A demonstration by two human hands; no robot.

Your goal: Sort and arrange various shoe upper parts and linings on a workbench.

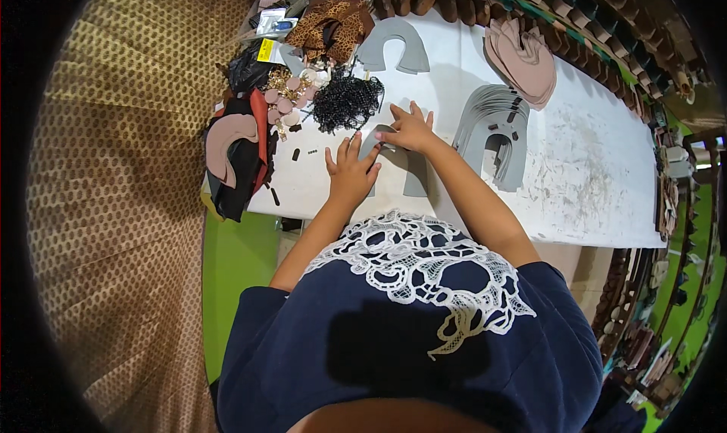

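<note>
A grey arch-shaped piece (416, 177) lies on the white table under my hands, one leg reaching toward me. My left hand (352, 174) rests at the piece's left side, fingers spread and stretched out. Over the arch's top is my right hand (411, 131), its fingers apart and one fingertip touching the piece near a small dark bit. Just beyond my hands sits a tangled heap of black beaded strips (347, 101). To the right is a stack of similar grey pieces (473, 118) with small black tabs on it. Another grey arch (394, 45) lies farther back.
The white table (598, 153) has dark smudges at right. Pink curved pieces (521, 62) are stacked at the back right. Gold and pink trims (284, 96), leopard-print material (327, 30) and pink pieces on black material (227, 146) crowd the left. Shoe lasts (424, 1) line the back.
</note>
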